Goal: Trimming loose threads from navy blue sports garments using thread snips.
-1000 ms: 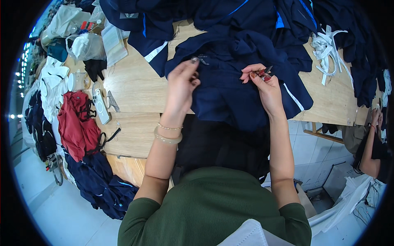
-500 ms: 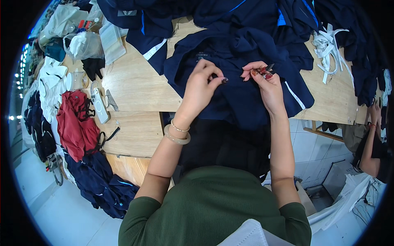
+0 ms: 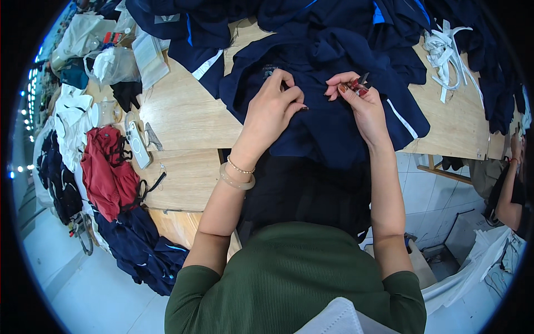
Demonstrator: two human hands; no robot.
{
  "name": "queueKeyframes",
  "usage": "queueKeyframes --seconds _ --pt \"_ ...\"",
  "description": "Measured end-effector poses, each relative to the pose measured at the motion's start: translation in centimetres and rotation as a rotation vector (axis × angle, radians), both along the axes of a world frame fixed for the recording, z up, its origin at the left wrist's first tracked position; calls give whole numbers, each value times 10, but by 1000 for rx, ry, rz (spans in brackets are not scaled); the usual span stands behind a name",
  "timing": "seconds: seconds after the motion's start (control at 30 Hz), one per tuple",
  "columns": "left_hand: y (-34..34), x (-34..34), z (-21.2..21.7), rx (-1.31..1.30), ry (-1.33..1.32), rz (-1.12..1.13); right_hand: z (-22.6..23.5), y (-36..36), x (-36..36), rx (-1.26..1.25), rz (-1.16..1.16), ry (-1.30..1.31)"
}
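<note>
A navy blue garment (image 3: 328, 133) with a white side stripe lies spread on the table before me, its collar opening toward the far side. Over its left part is my left hand (image 3: 276, 103), with fingers curled and thumb and forefinger drawn together; anything pinched there is too small to make out. My right hand (image 3: 360, 103) is closed just to the right, above the cloth. A small tool with a dark pointed blade (image 3: 364, 77) sticks out from its fingers; the rest of it is hidden in the grip.
More navy garments (image 3: 345, 14) are heaped along the far side of the wooden table (image 3: 178, 125). White straps (image 3: 442, 61) lie at the right. To the left are a phone (image 3: 138, 146), a red garment (image 3: 108, 172) and plastic bags (image 3: 117, 64). Another person's arm (image 3: 510, 189) shows far right.
The view has shifted slightly. My left fingers have curled more, and the right hand has turned so the dark blade points farther up. The garment lies nearly as before.
</note>
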State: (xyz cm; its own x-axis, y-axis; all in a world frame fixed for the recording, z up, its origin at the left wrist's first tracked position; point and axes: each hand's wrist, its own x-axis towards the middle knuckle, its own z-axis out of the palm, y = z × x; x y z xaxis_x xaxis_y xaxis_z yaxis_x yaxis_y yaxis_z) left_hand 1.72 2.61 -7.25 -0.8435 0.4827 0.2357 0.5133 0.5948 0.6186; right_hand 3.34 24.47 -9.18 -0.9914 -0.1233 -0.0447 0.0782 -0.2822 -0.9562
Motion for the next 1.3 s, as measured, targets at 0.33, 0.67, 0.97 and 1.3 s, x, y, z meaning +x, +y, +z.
queueKeyframes --seconds 0.33,0.67,0.97,1.3 --pt "-56 -13 39 241 41 627 -3 2 -2 28 -1 33" --pt "-5 -5 -5 86 -43 -74 13 -3 -5 70 -22 7" --pt "-8 -11 5 132 -153 -40 57 7 0 613 -92 11" --pt "-5 -11 9 88 13 -104 60 1 14 853 -37 175"
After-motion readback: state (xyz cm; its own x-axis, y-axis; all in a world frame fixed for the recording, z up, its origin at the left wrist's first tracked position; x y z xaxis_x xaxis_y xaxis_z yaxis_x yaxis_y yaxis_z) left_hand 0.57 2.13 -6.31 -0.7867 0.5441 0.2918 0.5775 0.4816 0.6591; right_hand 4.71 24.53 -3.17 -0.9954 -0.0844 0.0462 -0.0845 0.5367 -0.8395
